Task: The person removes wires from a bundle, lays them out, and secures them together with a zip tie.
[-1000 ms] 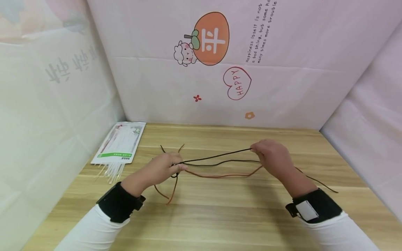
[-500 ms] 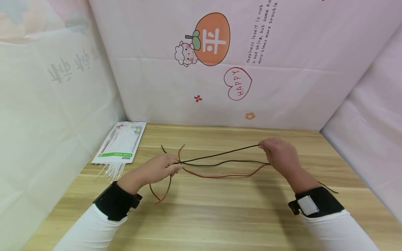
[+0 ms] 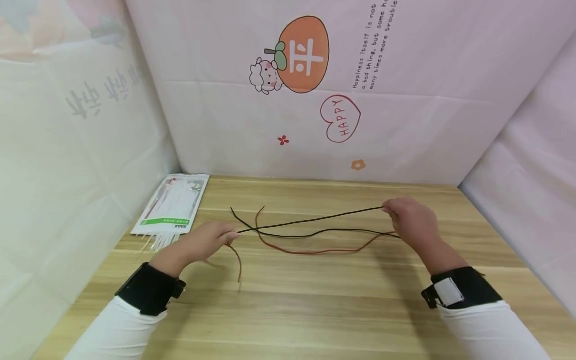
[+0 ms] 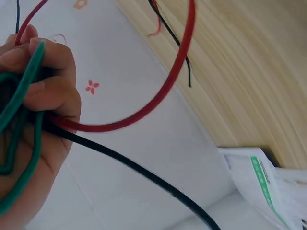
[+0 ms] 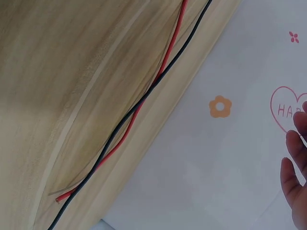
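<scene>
A thin dark wire (image 3: 310, 220) runs taut above the wooden table (image 3: 315, 310) between my two hands. My left hand (image 3: 230, 235) pinches its left end together with a red wire end (image 3: 238, 265) that hangs down. In the left wrist view my fingers (image 4: 48, 96) curl round a green wire (image 4: 26, 91), a red wire loop (image 4: 163, 91) and a black wire (image 4: 134, 167). My right hand (image 3: 387, 210) pinches the taut wire's right end. A black wire (image 3: 333, 231) and a red wire (image 3: 310, 252) lie on the table below; the right wrist view shows the black wire (image 5: 144, 100) and the red wire (image 5: 165, 60) side by side.
A flat plastic packet of white cable ties (image 3: 173, 205) lies at the table's back left, some ties sticking out of it. Pale printed sheets (image 3: 315, 100) wall in the table at the back and on both sides. Black wrist bands (image 3: 463, 290) sit over white sleeves.
My hands have drawn apart, the left going left and the right going right, stretching the dark wire longer. The red loop under my left hand has opened into a hanging end.
</scene>
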Demonstrator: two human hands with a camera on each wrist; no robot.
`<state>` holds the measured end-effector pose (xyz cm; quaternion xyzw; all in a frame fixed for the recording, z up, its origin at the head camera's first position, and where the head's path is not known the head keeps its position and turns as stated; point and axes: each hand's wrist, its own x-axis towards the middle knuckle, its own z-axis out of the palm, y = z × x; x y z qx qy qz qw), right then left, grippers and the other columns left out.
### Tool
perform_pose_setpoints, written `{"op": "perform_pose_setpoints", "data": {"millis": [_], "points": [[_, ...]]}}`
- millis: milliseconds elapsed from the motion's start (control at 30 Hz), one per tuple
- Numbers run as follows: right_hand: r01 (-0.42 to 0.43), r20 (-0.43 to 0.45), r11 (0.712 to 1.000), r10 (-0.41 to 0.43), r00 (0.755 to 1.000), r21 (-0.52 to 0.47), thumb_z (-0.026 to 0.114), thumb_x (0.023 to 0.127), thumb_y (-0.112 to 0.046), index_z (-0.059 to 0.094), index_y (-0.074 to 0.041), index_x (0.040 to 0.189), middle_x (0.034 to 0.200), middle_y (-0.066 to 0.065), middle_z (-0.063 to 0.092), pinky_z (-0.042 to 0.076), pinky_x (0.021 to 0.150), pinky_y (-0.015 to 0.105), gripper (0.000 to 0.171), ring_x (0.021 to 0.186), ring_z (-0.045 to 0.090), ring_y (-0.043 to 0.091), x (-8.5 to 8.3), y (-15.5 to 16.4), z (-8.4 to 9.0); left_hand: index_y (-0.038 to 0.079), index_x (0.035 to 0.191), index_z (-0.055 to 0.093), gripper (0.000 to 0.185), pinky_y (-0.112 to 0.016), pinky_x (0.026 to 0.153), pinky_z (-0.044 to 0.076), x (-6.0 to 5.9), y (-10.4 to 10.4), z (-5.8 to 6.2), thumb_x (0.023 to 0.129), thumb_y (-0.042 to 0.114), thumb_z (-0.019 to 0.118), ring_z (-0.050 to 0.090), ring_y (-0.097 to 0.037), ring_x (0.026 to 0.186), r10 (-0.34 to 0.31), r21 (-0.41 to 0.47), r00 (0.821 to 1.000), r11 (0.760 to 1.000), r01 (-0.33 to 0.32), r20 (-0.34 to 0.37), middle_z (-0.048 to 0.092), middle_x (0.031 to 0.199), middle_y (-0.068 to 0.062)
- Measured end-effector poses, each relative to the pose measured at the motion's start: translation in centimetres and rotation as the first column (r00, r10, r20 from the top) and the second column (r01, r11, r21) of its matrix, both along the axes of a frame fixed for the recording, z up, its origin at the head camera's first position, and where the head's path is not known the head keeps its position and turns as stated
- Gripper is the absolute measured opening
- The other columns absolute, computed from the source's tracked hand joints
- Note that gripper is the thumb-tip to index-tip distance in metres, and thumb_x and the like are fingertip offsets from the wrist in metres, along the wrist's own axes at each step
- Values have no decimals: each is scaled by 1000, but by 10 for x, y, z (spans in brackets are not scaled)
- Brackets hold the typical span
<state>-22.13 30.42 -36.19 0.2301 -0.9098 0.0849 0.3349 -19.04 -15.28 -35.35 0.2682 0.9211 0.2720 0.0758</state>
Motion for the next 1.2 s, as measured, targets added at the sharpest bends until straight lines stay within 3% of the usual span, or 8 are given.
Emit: {"op": "perform_pose_setpoints", "data": {"millis": [367,600,967,1200], "points": [[-6,-2,1000,6,1000,13,72,82,-2,72,-6,90,85,12,71,49,51,43,9,74,66,32,-1,-3,1,11,71,43,31,-30,59,31,-2,-25,-8,102,15,47,33,-13,59,97,-63,994,993,-100,-46,33,65,2],[48,52,999,-49,997,8,71,84,-2,72,-6,91,86,13,70,47,49,41,9,74,65,31,0,2,0,11,74,41,30,-29,56,29,-3,-44,-17,103,17,46,31,-13,57,144,-113,985,981,-155,-97,32,64,2],[91,107,996,-89,990,-6,68,86,-3,72,-5,93,91,17,71,49,52,45,8,79,67,35,-2,9,-3,12,74,44,27,-31,60,34,-5,-67,-25,101,15,49,37,-12,60,122,-139,983,980,-141,-140,35,64,3],[153,141,988,-151,978,-3,66,89,-5,71,-5,97,94,19,70,39,40,37,10,72,65,35,-3,17,-3,13,70,44,30,-29,61,32,-1,-75,-29,98,15,54,34,-10,59,88,-126,986,986,-105,-140,31,63,5]]}}
